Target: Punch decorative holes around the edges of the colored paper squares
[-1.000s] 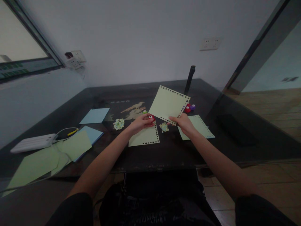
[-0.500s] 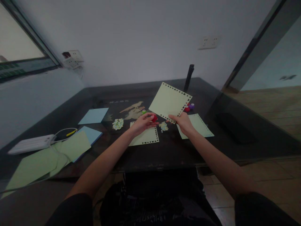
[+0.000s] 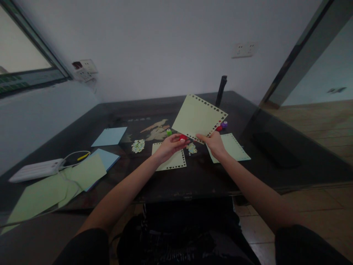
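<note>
My left hand (image 3: pixel 171 145) is closed around a small red craft punch (image 3: pixel 183 137). My right hand (image 3: pixel 215 144) pinches the lower edge of a pale green paper sheet (image 3: pixel 198 117), tilted above the table, with small shapes cut along two of its edges. Below my left hand lies another pale sheet (image 3: pixel 172 163) with a punched border. A third punched sheet (image 3: pixel 234 149) lies under my right wrist. Between the hands is a small heap of paper cut-outs (image 3: pixel 191 148). A green craft punch (image 3: pixel 169 131) stands just behind my left hand.
Red (image 3: pixel 218 128) and purple craft punches (image 3: pixel 224 124) stand behind the raised sheet. More cut-outs (image 3: pixel 138 146) are heaped to the left. Blue paper (image 3: pixel 109 136), green sheets (image 3: pixel 41 193) and a white power strip (image 3: pixel 37 170) with its cable lie left. A black upright object (image 3: pixel 221 91) stands at the back.
My left hand has turned the red craft punch and shifted slightly right with it. The raised sheet has tilted a little, its left corner moving left and up.
</note>
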A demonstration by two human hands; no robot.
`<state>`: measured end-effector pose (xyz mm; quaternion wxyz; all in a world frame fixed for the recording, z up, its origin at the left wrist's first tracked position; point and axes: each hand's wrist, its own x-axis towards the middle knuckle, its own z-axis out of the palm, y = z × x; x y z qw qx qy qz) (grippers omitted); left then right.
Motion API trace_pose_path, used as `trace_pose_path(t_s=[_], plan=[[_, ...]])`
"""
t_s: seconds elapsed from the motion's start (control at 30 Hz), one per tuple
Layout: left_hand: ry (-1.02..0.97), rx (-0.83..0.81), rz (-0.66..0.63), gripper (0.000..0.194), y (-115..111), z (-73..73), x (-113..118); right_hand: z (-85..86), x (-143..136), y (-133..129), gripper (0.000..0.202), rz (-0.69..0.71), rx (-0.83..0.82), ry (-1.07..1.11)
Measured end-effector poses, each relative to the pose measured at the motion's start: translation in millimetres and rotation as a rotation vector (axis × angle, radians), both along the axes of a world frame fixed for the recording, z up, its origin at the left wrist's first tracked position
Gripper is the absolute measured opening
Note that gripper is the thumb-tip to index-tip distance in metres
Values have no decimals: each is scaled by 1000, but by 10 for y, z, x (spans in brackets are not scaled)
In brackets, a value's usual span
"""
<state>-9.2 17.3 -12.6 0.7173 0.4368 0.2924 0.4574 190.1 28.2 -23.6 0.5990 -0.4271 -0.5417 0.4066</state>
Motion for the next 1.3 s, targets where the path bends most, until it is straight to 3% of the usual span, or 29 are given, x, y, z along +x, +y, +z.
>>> trace_pose_path(t_s=[0.37, 0.6, 1.0, 1.3], plan=[[57, 27, 5, 22, -22, 13, 4, 34, 12, -22, 37, 23, 32, -113], [127, 2, 130, 25, -13, 7, 32, 56, 12, -44, 36, 53, 5, -154], [113, 1, 137, 21, -3, -20, 46, 139, -20, -102, 31, 25, -24, -227], [172, 5, 153, 29, -41, 6, 42, 142, -21, -111, 31, 39, -31, -210]])
